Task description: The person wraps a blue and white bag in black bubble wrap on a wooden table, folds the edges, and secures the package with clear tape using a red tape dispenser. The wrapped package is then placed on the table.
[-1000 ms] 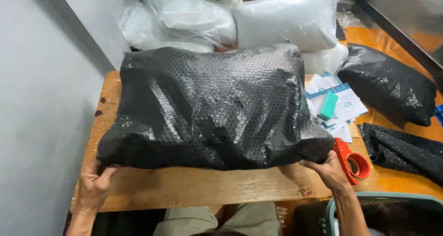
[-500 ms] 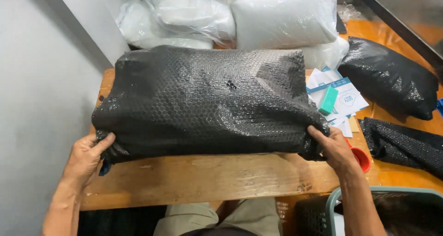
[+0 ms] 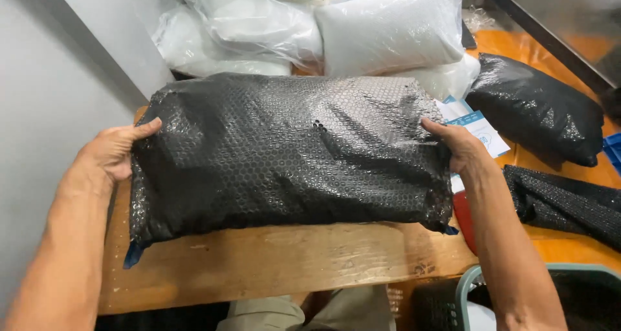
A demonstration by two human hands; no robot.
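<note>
A large pillow-shaped package wrapped in black bubble wrap [image 3: 291, 150] is lifted off the wooden table [image 3: 284, 260]. My left hand [image 3: 113, 153] grips its left end with the thumb on top. At the package's right end my right hand [image 3: 459, 147] clasps it with the fingers spread over the wrap. A strip of blue tape hangs from the package's lower left corner.
White plastic-wrapped pillows [image 3: 388, 27] are stacked behind the table. Two more black bubble-wrapped packages [image 3: 537, 111] lie on the orange floor at the right. Paper labels [image 3: 479, 127] and a red tape dispenser [image 3: 462, 218] lie by my right hand. A grey wall runs along the left; a green basket [image 3: 472, 286] stands at lower right.
Both hands moved from the package's near edge to its two ends and raised it off the table toward me.
</note>
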